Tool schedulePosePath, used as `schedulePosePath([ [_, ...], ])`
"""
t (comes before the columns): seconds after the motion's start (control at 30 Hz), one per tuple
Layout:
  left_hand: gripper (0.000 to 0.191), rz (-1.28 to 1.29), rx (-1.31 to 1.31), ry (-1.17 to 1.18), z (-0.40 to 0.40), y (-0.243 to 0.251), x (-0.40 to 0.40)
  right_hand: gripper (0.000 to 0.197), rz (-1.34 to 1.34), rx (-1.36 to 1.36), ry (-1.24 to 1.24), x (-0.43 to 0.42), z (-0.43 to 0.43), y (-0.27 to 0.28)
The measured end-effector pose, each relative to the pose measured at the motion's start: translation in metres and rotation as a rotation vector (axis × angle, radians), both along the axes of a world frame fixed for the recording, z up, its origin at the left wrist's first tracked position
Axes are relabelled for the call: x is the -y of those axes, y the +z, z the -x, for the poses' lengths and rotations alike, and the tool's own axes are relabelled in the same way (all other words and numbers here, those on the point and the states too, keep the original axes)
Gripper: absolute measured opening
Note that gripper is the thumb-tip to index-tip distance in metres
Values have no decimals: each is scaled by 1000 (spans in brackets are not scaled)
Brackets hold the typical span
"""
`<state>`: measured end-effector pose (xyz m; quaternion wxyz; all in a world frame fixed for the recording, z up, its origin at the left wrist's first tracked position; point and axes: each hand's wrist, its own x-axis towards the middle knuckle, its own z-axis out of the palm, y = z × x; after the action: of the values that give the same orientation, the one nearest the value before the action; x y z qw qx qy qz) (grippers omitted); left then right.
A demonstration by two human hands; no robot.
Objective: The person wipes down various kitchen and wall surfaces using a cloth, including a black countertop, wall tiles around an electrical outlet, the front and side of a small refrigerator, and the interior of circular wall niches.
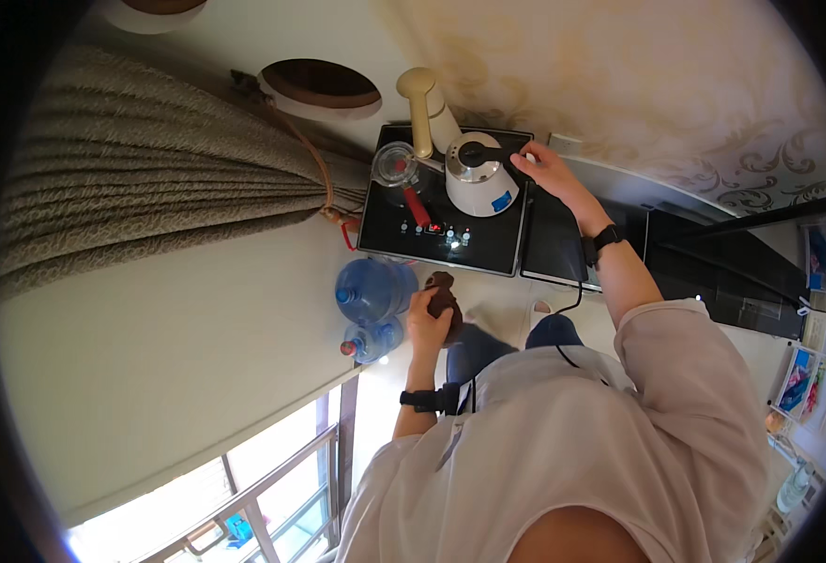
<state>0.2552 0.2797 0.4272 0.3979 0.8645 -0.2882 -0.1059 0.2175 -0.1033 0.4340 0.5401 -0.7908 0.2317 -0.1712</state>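
Note:
My right hand [545,169] is closed around the outer end of the black handle [486,153] of a white electric kettle [479,188]. The kettle has a shiny metal lid and a blue label, and stands upright on a black glass-topped cabinet [483,255]. Low on the left, my left hand [430,322] grips a dark brown object [442,299], perhaps a cloth; its lower part is partly hidden behind the fingers. To the kettle's left is a clear glass pot [395,165] with a red handle [417,207]. Behind them rises a beige jug [443,127] with a long handle.
Large blue water bottles [374,287] lie beside the cabinet, near my left hand. Lit controls and a red display [435,227] mark the cabinet top. A black cable [579,295] hangs below my right forearm. A gathered curtain [173,162] hangs at left.

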Motion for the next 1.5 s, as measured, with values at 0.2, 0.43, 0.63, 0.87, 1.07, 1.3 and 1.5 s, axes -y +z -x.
schedulePosePath([
  [0.2,43,45,-66,-82,2,2,8,50,-385,34,-77,-33,-4,18],
  [0.43,42,85,-83,-258,-9,20,54,46,-505,257,-235,-51,4,-3],
  [0.63,42,103,-120,-334,-26,11,58,36,-585,318,-264,-66,0,-5],
  [0.87,43,98,-133,-296,-36,3,76,31,-704,390,-332,-56,9,-5],
  [1.07,45,63,-79,-266,-30,-3,100,26,-722,379,-383,-40,49,-2],
  [1.3,66,-73,143,-216,-9,-13,149,25,-711,301,-430,-10,128,-6],
  [1.5,79,-487,386,-245,-6,-46,181,31,-565,276,-524,-5,164,-10],
])
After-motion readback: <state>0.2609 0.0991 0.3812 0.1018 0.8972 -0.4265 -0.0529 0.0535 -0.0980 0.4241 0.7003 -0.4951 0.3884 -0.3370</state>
